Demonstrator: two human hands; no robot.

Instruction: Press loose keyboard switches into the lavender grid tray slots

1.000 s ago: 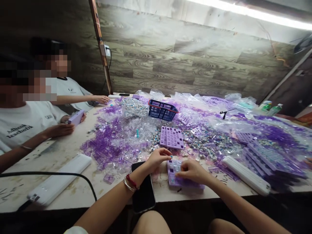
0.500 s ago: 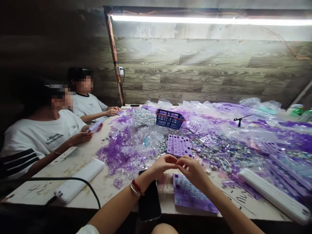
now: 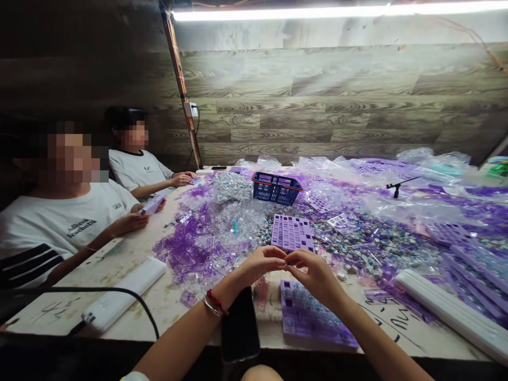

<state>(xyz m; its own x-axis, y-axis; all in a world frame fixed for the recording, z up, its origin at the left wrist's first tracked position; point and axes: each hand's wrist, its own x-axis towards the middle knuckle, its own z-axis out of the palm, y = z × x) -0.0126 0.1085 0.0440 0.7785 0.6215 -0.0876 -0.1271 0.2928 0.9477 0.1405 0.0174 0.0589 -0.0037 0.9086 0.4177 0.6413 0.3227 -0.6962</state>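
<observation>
My left hand (image 3: 265, 264) and my right hand (image 3: 311, 271) meet fingertip to fingertip above the near side of the table. Fingers on both are pinched together; whatever small piece lies between them is hidden. Just beyond my hands is a lilac keyboard plate (image 3: 291, 233) with square holes. Under my right wrist rests a purple keyboard base (image 3: 301, 323), partly filled with clear and bluish switches. A black phone (image 3: 240, 328) lies under my left wrist, at the table's front edge.
Purple and clear plastic pieces (image 3: 190, 238) and loose switches (image 3: 361, 259) cover the middle. A blue basket (image 3: 277, 189) stands behind. White bars lie left (image 3: 125, 293) and right (image 3: 440, 312); lilac plates (image 3: 472, 286) are stacked right. Two people sit left, one holding a lilac plate (image 3: 152, 204).
The view has shifted slightly. My hands stay pinched together over the same spot, and my right fingers have curled a little. The nearer person's head has turned towards the camera.
</observation>
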